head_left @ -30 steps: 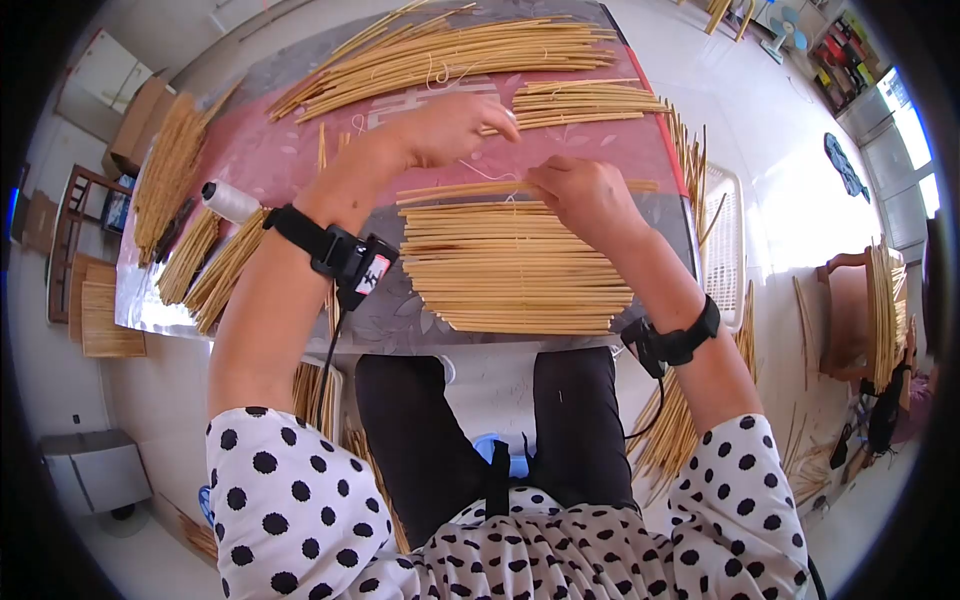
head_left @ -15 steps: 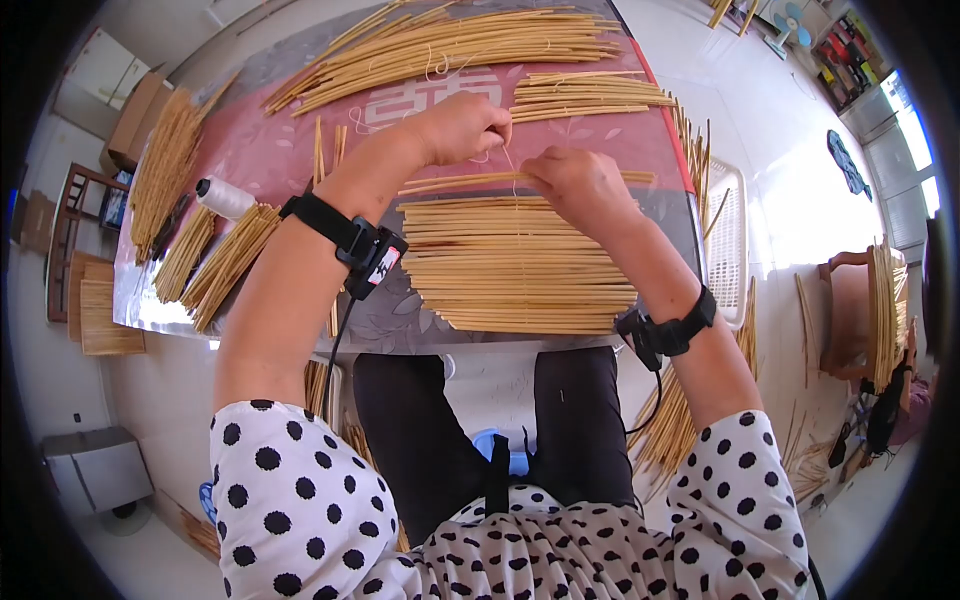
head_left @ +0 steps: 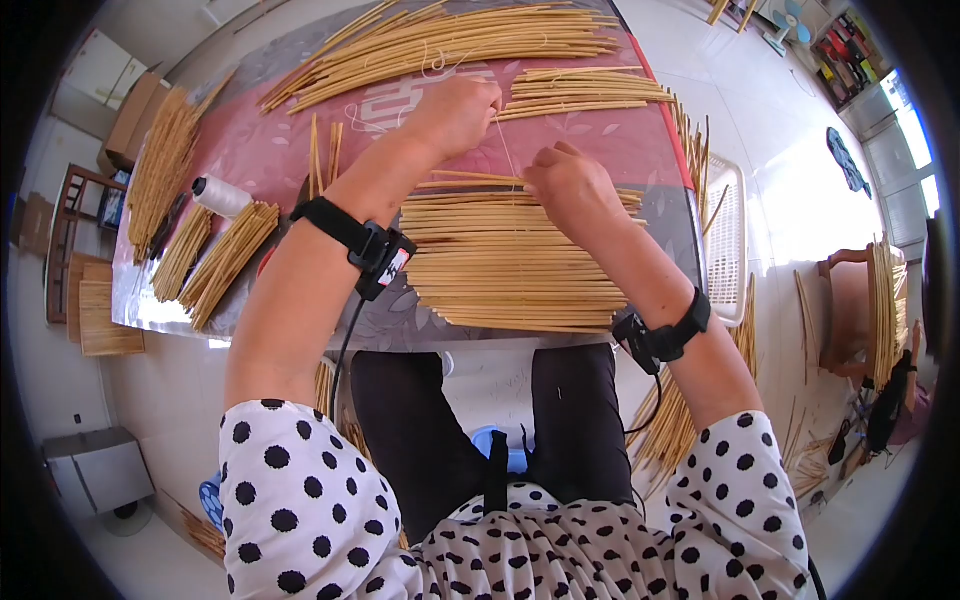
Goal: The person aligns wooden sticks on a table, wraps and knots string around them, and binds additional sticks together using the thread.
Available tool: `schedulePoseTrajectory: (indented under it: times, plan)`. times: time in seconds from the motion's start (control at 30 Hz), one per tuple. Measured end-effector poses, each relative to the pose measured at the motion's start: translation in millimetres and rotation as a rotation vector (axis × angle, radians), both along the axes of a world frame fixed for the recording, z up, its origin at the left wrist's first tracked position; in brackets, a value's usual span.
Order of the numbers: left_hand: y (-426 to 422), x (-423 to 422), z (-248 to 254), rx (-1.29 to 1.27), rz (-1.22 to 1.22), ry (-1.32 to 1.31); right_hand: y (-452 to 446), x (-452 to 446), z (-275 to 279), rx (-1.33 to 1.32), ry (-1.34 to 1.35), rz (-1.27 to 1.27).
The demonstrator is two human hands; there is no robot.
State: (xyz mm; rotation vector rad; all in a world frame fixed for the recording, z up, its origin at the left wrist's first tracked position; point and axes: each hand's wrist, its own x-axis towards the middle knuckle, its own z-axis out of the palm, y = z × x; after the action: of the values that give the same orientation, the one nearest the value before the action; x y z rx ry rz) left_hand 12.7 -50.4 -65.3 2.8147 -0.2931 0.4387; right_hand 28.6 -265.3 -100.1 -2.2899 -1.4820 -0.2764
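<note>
The left hand (head_left: 460, 115) has moved up toward the top centre of the frame within the last second, and the thread (head_left: 507, 147), slack and curling a second ago, now runs in a straight slanting line from its fingers to the upper edge of the row (head_left: 510, 265), so I judge that it is being pulled snug around the top stick (head_left: 465, 183). The left fingers are pinched together on the thread; the right hand (head_left: 578, 195) has its fingers bent at the thread's lower end, though I cannot tell whether they grip the stick or only steady it. The row lies in the centre of the frame, its sticks straw-yellow, slender, round and dry-looking, set side by side like slats, with slightly uneven ends and faint pale stitching down the middle. The thread is white and very fine. Under everything, the cover (head_left: 600, 140) is smooth and glossy, pink with grey borders and a pale leaf pattern. Long loose sticks (head_left: 450, 52) fan out at the top, while a smooth white spool (head_left: 222, 196) lies at the left beside coarse, tightly gathered bundles (head_left: 232, 258).
</note>
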Motion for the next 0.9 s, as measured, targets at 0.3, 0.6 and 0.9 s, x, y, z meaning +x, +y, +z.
schedulePoseTrajectory:
  times: [0.3, 0.6, 0.9]
  plan:
    - [-6, -1, 5, 0.024, 0.022, 0.109, 4, -15, 13, -0.144, -0.033, -0.071]
    - [-9, 0, 7, 0.054, 0.029, 0.098, 2, -46, 12, -0.008, -0.054, -0.073]
    - [-15, 0, 11, 0.087, 0.056, 0.149, 16, -80, 15, -0.277, 0.187, -0.244]
